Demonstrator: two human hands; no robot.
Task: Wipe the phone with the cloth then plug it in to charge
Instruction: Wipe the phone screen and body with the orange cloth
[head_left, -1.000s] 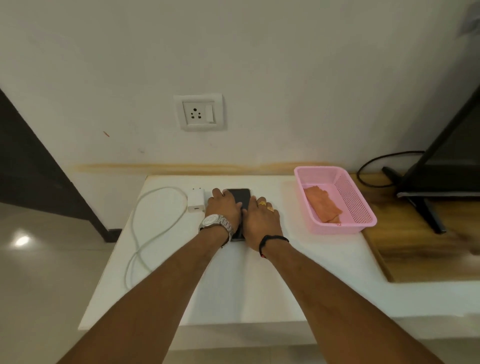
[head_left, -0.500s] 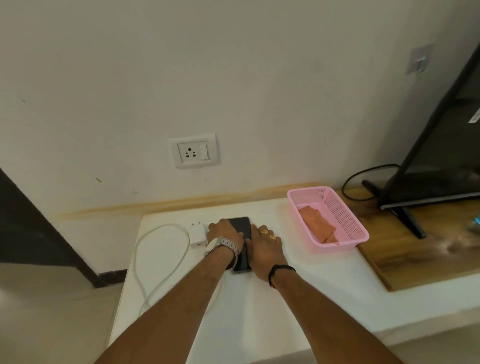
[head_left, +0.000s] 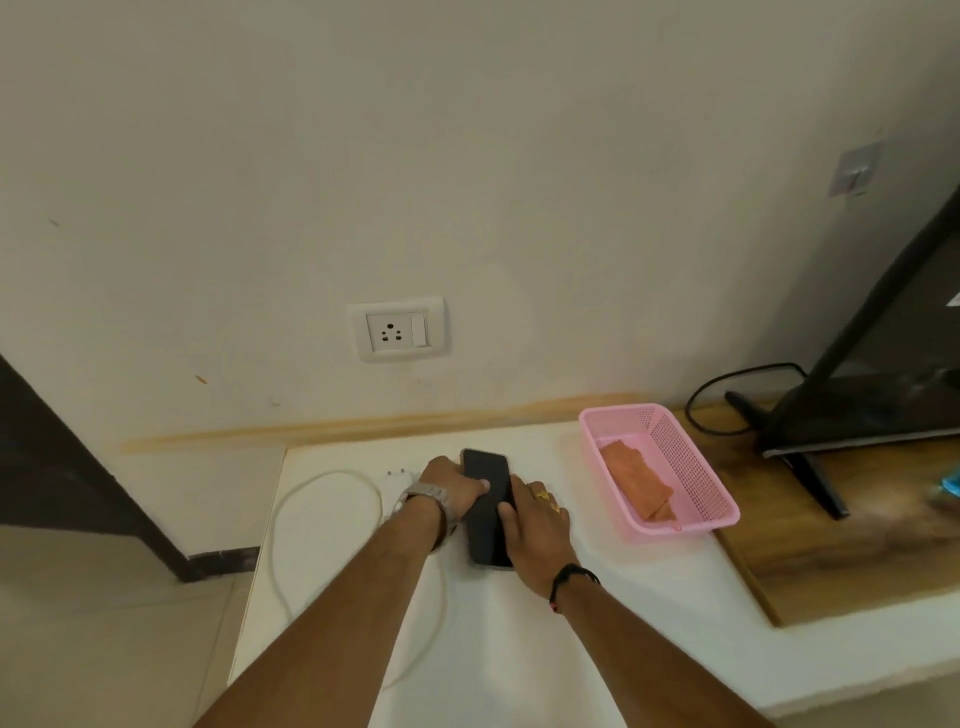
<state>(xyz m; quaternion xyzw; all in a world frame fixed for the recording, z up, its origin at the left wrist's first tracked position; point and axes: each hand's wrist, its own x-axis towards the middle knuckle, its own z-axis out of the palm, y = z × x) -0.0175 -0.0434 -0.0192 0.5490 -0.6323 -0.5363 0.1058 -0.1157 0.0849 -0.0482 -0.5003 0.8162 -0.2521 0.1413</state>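
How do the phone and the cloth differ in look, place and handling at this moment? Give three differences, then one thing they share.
The phone is black, flat and rigid; the cloth is orange, soft and folded. The phone lies on the bare white table; the cloth lies inside the pink basket. The left hand and right hand hold the phone at its sides; neither touches the cloth. Both are on the same table.

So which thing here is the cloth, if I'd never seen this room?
Start at the white table under the wall socket. At its right end sits a pink plastic basket. The cloth is the folded orange piece lying inside it, the only soft thing in view.
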